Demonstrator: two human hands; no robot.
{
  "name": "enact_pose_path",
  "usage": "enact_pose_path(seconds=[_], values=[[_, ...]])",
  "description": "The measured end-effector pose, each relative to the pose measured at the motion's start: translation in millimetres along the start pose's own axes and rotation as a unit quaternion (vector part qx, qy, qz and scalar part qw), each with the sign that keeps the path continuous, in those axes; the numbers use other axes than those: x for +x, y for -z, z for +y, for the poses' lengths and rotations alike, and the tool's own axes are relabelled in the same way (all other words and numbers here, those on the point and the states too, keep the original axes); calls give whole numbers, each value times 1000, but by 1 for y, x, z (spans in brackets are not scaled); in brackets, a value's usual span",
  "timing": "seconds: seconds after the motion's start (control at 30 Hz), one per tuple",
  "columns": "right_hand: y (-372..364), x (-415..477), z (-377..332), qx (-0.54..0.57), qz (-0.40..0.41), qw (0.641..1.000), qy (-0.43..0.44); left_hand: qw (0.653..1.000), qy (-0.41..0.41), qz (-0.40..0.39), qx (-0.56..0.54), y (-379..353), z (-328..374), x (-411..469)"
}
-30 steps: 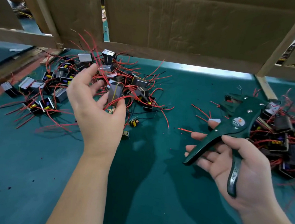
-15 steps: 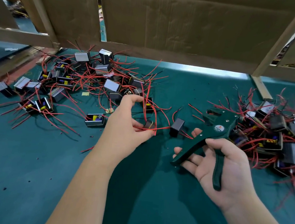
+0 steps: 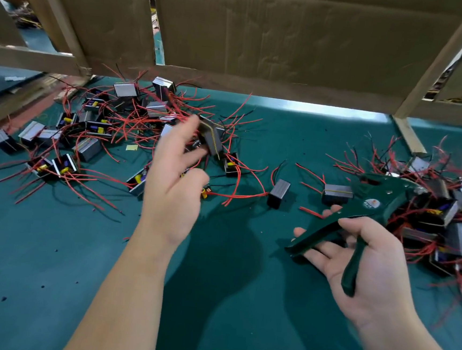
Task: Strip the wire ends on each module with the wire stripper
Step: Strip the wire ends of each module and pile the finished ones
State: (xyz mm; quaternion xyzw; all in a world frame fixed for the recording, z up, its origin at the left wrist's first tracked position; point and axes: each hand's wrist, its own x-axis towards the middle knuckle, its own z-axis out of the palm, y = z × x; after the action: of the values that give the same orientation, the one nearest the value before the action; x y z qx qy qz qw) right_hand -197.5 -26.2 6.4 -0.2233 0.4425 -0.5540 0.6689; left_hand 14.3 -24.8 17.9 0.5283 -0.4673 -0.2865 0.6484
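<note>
My left hand [image 3: 172, 195] pinches a module [image 3: 212, 139] between blurred fingertips above the mat [image 3: 227, 300], while my right hand [image 3: 380, 280] clamps its thumb over the wire stripper [image 3: 366, 206].

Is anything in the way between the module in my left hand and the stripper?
On the mat between them lie a black module and a second module by the stripper. The held module in the left hand looks lifted above both.
</note>
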Motion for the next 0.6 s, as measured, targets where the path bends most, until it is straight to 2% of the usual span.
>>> enact_pose_path(seconds=[0.1,0.2,0.33,0.43,0.53,0.6], values=[[-2,-4,1,15,-54,998,-19,991,-38,48,-119,-1,8,0],[-5,-8,4,25,-131,991,-4,965,1,67,-254,-1,14,0],[-9,-13,5,25,-209,978,11,931,63,3,-359,4,16,-1],[-11,-13,7,20,-235,972,-11,873,77,-64,-477,12,19,-3],[-10,-12,11,25,-244,969,-40,768,84,-157,-616,21,22,-1],[-10,-11,14,23,-241,969,-44,755,98,-161,-628,27,23,2]])
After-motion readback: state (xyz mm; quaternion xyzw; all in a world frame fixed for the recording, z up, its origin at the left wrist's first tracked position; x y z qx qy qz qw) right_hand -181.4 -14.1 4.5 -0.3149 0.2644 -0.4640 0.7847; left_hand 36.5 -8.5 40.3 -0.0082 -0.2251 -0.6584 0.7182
